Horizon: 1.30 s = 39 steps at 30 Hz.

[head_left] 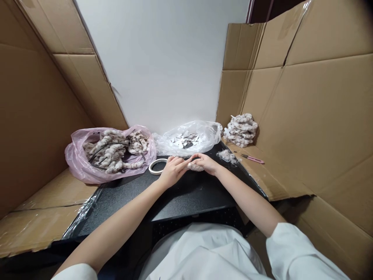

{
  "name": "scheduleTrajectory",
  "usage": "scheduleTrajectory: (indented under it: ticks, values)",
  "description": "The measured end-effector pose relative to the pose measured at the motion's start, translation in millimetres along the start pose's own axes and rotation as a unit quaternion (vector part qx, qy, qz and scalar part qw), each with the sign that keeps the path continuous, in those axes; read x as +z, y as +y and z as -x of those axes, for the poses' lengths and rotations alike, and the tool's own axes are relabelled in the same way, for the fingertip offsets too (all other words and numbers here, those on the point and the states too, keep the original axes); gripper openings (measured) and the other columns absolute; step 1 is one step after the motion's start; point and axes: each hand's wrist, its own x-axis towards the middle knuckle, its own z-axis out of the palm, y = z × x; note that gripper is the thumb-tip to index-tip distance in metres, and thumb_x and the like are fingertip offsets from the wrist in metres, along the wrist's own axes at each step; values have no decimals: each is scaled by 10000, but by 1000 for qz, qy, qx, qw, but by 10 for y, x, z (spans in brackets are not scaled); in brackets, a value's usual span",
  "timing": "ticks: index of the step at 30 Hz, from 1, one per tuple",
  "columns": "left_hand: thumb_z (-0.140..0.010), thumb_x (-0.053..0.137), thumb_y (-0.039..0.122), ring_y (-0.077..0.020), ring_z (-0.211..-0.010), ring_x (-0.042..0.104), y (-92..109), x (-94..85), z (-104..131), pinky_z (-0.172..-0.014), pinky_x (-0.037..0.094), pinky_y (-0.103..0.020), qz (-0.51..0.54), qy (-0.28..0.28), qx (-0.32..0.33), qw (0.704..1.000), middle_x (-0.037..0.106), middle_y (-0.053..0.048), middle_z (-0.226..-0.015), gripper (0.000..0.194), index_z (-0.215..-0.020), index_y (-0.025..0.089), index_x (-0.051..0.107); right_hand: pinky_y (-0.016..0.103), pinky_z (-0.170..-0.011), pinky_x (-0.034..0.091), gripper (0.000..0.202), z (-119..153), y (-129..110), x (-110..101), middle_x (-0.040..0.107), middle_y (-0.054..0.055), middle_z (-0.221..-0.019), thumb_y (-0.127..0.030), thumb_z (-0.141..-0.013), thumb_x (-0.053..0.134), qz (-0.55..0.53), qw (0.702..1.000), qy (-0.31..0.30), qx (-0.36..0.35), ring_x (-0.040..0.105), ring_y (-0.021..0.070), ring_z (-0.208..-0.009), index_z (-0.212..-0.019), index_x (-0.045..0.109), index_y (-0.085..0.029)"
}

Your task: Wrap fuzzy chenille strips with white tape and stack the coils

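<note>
Over the black tabletop (186,198), my two hands meet in front of me. My right hand (207,163) is closed around a small fluffy whitish piece (196,167), which shows below its fingers. My left hand (174,170) is closed too, thumb and index finger pinched against the right fingertips; what sits in that pinch is too small to make out. A roll of white tape (152,169) lies flat just left of my left hand. Behind the hands, a clear plastic bag (208,130) lies open with many white tags (186,140) in it.
On the left, a pink plastic bag (76,155) holds fluffy brown-white cords (112,151). A stack of fluffy loops (241,130) stands at the right, near pink-handled thread snips (253,158) and loose fluff (227,156). Cardboard walls (320,116) flank both sides.
</note>
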Motion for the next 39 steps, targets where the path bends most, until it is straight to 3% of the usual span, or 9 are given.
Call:
scheduleTrajectory:
  ticks: [6,11,16,22,28,34,37,39]
  values:
    - [-904,516,266,-170,-841,580,56,-5,-4,-818,361,-334,61,-5,-31,998,676,-41,-853,144,-886,188,636,202,-525,431,298,-15,20,1,664,-32,-607,-136,-579,713,28,999,27,11,579,104,-522,-840,575,-171]
    - [-911,498,240,-170,-862,584,55,-10,1,-830,362,-346,52,2,-4,999,689,-44,-861,153,-864,185,633,192,-457,369,165,-28,14,3,595,-50,-536,-245,-651,696,34,999,17,39,514,83,-466,-750,594,-162]
    - [-932,478,261,-162,-877,579,81,14,17,-840,342,-341,42,-1,42,998,697,-43,-887,188,-858,183,632,201,-464,394,375,5,19,12,649,-42,-576,-129,-532,763,43,999,15,19,536,92,-467,-853,573,-164]
    - [-940,472,285,-156,-879,582,83,21,28,-826,336,-331,72,-5,41,997,694,-42,-885,208,-862,177,632,213,-523,439,465,50,1,58,643,-58,-576,-145,-512,777,41,998,34,-39,570,97,-493,-896,516,-176]
    - [-898,550,281,-156,-866,589,73,45,23,-807,382,-326,152,32,-36,987,668,-48,-899,150,-837,172,634,242,-572,465,434,66,-7,103,634,-58,-625,-242,-569,762,97,982,48,-154,601,118,-550,-906,491,-203]
    - [-829,634,309,-145,-806,594,67,110,8,-712,468,-276,300,67,-119,944,628,-59,-898,149,-790,167,660,287,-674,497,405,54,29,74,645,-37,-663,-250,-612,739,173,959,61,-218,642,147,-633,-939,506,-200]
    - [-784,679,330,-151,-778,605,70,116,0,-689,473,-269,346,54,-158,923,653,-73,-881,184,-748,151,662,300,-715,492,398,73,33,55,650,-30,-677,-235,-627,733,208,945,62,-244,650,155,-670,-961,522,-196]
    - [-763,693,342,-143,-715,599,67,107,-1,-647,466,-257,376,17,-195,906,667,-68,-827,209,-736,137,659,303,-722,486,380,95,30,56,647,-29,-680,-225,-644,720,228,938,53,-254,648,155,-678,-971,529,-196]
